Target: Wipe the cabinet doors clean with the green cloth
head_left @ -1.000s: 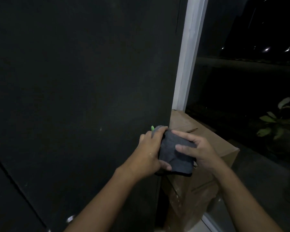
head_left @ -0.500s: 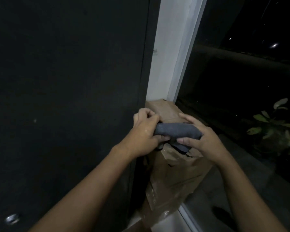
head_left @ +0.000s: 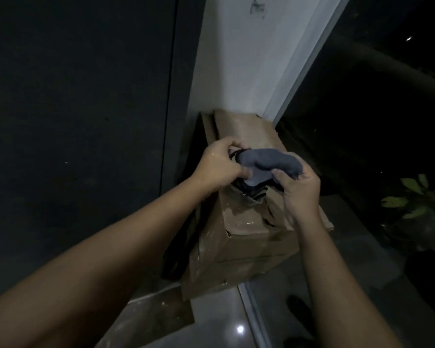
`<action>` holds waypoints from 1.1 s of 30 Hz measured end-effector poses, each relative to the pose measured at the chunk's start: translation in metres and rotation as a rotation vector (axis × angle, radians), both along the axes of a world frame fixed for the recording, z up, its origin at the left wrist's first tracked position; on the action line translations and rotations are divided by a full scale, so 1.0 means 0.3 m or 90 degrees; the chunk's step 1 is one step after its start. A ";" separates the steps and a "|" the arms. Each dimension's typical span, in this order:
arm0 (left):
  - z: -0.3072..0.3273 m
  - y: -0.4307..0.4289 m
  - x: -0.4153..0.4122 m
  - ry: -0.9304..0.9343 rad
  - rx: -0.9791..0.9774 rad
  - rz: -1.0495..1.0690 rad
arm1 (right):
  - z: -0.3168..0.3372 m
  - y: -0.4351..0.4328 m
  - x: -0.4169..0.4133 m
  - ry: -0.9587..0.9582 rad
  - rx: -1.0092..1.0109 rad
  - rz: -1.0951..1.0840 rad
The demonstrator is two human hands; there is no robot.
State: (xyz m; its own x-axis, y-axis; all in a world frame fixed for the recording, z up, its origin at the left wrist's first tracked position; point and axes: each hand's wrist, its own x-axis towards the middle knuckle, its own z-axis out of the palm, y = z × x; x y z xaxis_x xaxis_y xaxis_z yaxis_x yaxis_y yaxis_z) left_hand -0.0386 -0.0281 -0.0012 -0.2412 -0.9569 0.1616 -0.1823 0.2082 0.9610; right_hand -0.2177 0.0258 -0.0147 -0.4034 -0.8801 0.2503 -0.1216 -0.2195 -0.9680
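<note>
Slippage is our first worry. The left hand (head_left: 219, 164) and the right hand (head_left: 299, 187) share the cloth (head_left: 269, 160) in mid-air. We judge that a loose fold could slide from the fingers onto the torn, dusty top of the cardboard box (head_left: 249, 242) at six o'clock below them, or into the dark gap at seven o'clock beside it. Grit picked up there would smear whatever we wipe next. Dim light is the second hazard: the cloth reads grey-blue rather than green here, and faint specks on the cabinet door (head_left: 73, 121) would be easy to miss.

As for pose, the left hand is curled tight, its thumb and fingers pinching the cloth's nine o'clock end. The right hand has its fingers curled round the three o'clock end, with the wrist bent upward. The cloth is bunched into a short roll between them, and as far as we can tell it is held just above the box top. Both bare forearms rise from the bottom of the view.

The cabinet door stands at nine o'clock of the hands, near the cloth but apart from it, so we judge that no wiping stroke is under way. A white wall (head_left: 236, 59) rises at twelve o'clock, a plant (head_left: 417, 197) sits well apart at three, and the glossy floor (head_left: 219, 322) lies at six.
</note>
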 end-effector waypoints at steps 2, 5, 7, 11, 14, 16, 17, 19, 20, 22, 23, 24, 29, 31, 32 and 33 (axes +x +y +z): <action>-0.031 -0.061 -0.055 -0.013 -0.061 0.022 | -0.035 -0.065 -0.071 0.035 0.029 0.023; -0.076 -0.162 -0.135 -0.007 -0.157 0.053 | -0.085 -0.166 -0.160 0.170 0.068 0.046; -0.112 -0.227 -0.188 -0.044 -0.191 0.047 | -0.131 -0.225 -0.201 0.230 0.086 0.064; -0.188 -0.323 -0.276 -0.152 -0.236 0.044 | -0.239 -0.312 -0.232 0.276 0.059 0.044; -0.246 -0.365 -0.298 -0.176 -0.247 0.001 | -0.296 -0.343 -0.244 0.374 0.093 0.013; -0.287 -0.392 -0.293 -0.223 -0.200 -0.048 | -0.333 -0.346 -0.266 0.432 0.166 0.030; -0.305 -0.402 -0.290 -0.277 -0.173 -0.073 | -0.351 -0.345 -0.279 0.457 0.190 0.034; -0.319 -0.411 -0.287 -0.353 -0.147 -0.098 | -0.376 -0.336 -0.301 0.503 0.205 0.019; -0.310 -0.407 -0.287 -0.371 -0.142 -0.099 | -0.379 -0.331 -0.303 0.514 0.197 0.005; -0.286 -0.396 -0.292 -0.423 -0.130 -0.094 | -0.374 -0.331 -0.299 0.521 0.183 -0.011; -0.279 -0.397 -0.297 -0.485 -0.130 -0.103 | -0.370 -0.335 -0.296 0.530 0.197 -0.016; -0.267 -0.389 -0.306 -0.581 -0.125 -0.121 | -0.364 -0.338 -0.292 0.554 0.228 -0.024; -0.260 -0.344 -0.342 -0.920 -0.067 -0.216 | -0.320 -0.368 -0.236 0.698 0.414 0.030; -0.256 -0.319 -0.335 -0.882 -0.033 -0.188 | -0.296 -0.376 -0.229 0.716 0.478 0.087; -0.241 -0.295 -0.319 -0.831 -0.031 -0.184 | -0.283 -0.379 -0.230 0.702 0.491 0.106; -0.230 -0.280 -0.305 -0.789 -0.039 -0.180 | -0.264 -0.376 -0.230 0.686 0.485 0.110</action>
